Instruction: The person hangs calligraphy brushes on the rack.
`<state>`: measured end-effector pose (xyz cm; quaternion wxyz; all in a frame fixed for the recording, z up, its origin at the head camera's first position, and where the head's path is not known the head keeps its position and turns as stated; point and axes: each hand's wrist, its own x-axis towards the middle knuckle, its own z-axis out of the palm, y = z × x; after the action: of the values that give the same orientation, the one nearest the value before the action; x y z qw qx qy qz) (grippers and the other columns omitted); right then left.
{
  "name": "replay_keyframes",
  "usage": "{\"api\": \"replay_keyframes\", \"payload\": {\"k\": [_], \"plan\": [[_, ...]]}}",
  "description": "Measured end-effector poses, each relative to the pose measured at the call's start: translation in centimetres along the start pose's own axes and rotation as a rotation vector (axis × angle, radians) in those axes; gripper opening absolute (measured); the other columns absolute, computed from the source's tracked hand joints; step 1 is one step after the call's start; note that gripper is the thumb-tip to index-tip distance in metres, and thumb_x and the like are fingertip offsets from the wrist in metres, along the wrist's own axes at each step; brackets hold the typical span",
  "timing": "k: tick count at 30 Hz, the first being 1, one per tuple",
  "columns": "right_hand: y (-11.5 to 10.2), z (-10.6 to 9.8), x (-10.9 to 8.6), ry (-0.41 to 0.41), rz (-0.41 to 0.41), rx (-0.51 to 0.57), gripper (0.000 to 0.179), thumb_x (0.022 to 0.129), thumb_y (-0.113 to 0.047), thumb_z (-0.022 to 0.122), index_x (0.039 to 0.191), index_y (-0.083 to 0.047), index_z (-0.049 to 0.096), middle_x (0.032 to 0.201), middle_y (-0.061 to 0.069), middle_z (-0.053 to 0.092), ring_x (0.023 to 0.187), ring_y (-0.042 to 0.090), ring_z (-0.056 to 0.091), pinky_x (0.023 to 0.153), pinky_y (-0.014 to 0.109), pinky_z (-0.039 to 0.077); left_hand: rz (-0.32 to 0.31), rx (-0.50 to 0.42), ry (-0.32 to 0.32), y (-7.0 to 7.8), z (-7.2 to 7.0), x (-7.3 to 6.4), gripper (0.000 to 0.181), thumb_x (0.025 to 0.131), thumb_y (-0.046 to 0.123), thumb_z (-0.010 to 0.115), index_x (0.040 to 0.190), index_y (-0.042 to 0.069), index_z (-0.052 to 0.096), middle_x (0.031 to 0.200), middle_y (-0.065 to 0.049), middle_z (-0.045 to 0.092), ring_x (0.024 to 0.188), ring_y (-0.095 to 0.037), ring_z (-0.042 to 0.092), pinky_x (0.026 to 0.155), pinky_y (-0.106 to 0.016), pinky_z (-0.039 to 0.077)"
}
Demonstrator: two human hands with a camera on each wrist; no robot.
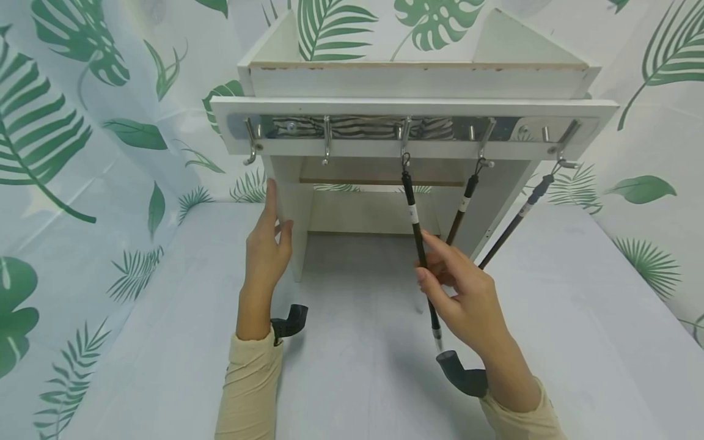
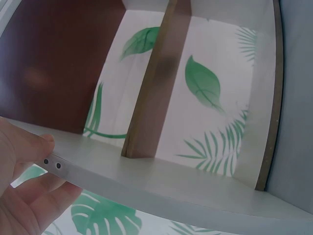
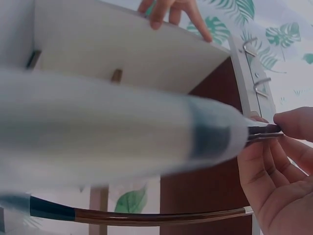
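Three dark-handled calligraphy brushes hang by loops from the metal hooks of a white wooden rack (image 1: pixel 423 91). My right hand (image 1: pixel 467 293) pinches the handle of the leftmost brush (image 1: pixel 415 214) between thumb and fingers, its loop still on the middle hook. That brush's pale lower end (image 3: pixel 122 129) looms large and blurred in the right wrist view. Beside it hang the second brush (image 1: pixel 463 211) and the third brush (image 1: pixel 517 226). At the rack's left side panel (image 2: pixel 146 191), my left hand (image 1: pixel 266 250) holds the front edge, thumb inside, fingers outside, index finger pointing up.
The two left hooks (image 1: pixel 327 140) carry nothing. Inside the rack a wooden crossbar (image 2: pixel 159 88) and a brown board (image 2: pixel 54 63) show. Black curved wrist mounts (image 1: pixel 462 374) sit at both wrists. A leaf-patterned cloth (image 1: pixel 126 140) hangs behind the pale tabletop (image 1: pixel 363 305).
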<state>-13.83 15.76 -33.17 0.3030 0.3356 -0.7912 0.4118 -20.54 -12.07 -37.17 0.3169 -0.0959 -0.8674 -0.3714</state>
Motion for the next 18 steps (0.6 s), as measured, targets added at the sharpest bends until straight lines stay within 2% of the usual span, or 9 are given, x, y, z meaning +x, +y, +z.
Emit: {"api": "replay_keyframes", "payload": {"k": [7,13,18], "plan": [[0.09,-0.15,-0.07,-0.005,0.011,0.012,0.053,0.076,0.010,0.064,0.127,0.004,0.049,0.082,0.009,0.063,0.064,0.006,0.058,0.066,0.007,0.052,0.011,0.001,0.005,-0.14,0.05,0.01,0.069,0.090,0.000,0.050,0.147,0.012,0.014,0.150,-0.005,0.026,0.120,-0.029,0.049,0.087,-0.037,0.054],[0.15,-0.20,-0.02,-0.005,0.015,0.012,0.058,0.071,0.016,0.064,0.126,0.004,0.050,0.079,0.008,0.062,0.063,0.005,0.057,0.064,0.007,0.052,0.014,-0.001,0.008,-0.20,0.10,0.00,0.069,0.090,0.000,0.051,0.147,0.013,0.013,0.150,-0.004,0.026,0.122,-0.029,0.047,0.087,-0.037,0.054],[0.15,-0.27,0.00,-0.005,0.025,0.000,0.057,0.073,0.014,0.064,0.127,0.004,0.049,0.079,0.008,0.062,0.062,0.006,0.057,0.064,0.007,0.052,0.015,0.002,0.007,-0.13,0.02,0.01,0.069,0.091,0.001,0.051,0.147,0.011,0.014,0.150,-0.005,0.025,0.122,-0.029,0.047,0.087,-0.037,0.054]]}}
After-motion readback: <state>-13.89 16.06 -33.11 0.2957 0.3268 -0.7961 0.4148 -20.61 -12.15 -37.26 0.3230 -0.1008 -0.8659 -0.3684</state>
